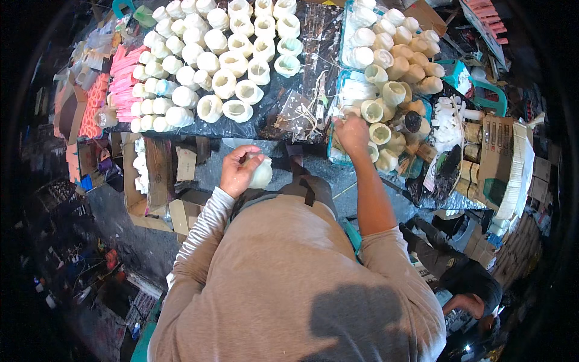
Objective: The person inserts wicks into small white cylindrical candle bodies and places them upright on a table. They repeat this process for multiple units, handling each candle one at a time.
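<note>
My left hand (237, 171) is closed round a cream-white, cup-shaped piece (261, 174), held low in front of my body, off the table's front edge. The piece looks smooth and waxy. Farther right, my right hand (352, 133) has its fingers curled at the near left corner of a teal tray (332, 149). Whatever those fingers grip is hidden. Just beyond them, slim white pieces (356, 90) lie in the tray. Beside that hand, several hollow cream and tan cups (380, 133) stand crowded together.
Rows of cream-white cups (233, 62) cover the table's dark plastic sheet (274, 96). Pink strips (123, 78) lie at the left. Thin cords (310, 111) rest between rows and tray. Cardboard boxes (154, 175) stand below left. At lower right another person (470, 283) bends down.
</note>
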Demonstrator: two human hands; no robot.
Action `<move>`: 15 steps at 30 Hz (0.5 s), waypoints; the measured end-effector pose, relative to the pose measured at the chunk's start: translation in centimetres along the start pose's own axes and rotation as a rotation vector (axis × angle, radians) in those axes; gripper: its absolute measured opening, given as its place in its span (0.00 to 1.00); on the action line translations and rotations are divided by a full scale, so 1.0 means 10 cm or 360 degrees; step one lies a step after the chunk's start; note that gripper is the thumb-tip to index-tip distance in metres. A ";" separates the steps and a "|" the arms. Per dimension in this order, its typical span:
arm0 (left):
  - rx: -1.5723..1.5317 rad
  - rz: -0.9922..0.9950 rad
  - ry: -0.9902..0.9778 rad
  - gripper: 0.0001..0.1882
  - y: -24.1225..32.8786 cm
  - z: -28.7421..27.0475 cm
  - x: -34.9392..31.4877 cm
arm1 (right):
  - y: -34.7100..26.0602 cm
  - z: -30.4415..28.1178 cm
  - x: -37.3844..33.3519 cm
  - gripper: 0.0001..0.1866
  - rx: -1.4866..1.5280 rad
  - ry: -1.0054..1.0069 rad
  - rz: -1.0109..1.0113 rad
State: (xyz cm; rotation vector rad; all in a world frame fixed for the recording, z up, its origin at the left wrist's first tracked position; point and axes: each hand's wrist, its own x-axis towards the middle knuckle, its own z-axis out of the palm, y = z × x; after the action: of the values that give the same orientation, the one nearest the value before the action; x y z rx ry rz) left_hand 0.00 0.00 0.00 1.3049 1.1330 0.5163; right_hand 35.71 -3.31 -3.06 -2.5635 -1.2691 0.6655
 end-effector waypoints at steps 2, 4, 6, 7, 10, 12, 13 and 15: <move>-0.0324 -0.0119 0.0051 0.12 -0.02 -0.01 -0.03 | -0.03 0.14 0.10 0.28 -0.0080 0.0112 -0.0084; -0.0406 -0.0133 0.0058 0.12 -0.06 0.23 0.00 | 0.00 0.41 0.33 0.24 0.0030 -0.0072 -0.0157; -0.0325 -0.0043 0.0004 0.12 -0.09 0.28 0.09 | -0.12 0.70 0.57 0.20 0.0341 -0.0255 0.0004; -0.0201 0.0008 -0.0052 0.12 -0.10 0.29 0.14 | -0.17 0.81 0.65 0.18 0.0569 -0.0402 0.0237; -0.0016 -0.0174 -0.0137 0.13 -0.11 0.41 0.30 | -0.24 0.96 0.66 0.13 0.1334 -0.0534 0.0675; 0.0033 -0.0272 -0.0122 0.15 -0.09 0.57 0.48 | -0.22 0.88 0.59 0.10 0.1710 -0.0613 0.0836; 0.0035 -0.0290 -0.0188 0.16 -0.09 0.65 0.60 | -0.19 0.79 0.52 0.09 0.1745 -0.0681 0.0789; -0.0033 -0.0229 -0.0326 0.17 -0.12 0.80 0.86 | -0.13 0.61 0.36 0.08 0.1824 -0.0822 0.0714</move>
State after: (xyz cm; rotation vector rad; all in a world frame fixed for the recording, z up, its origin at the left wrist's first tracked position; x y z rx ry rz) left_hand 10.15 3.08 -5.25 1.2180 1.0387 0.2806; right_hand 33.79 0.17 -9.01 -1.6841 -0.1570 1.6117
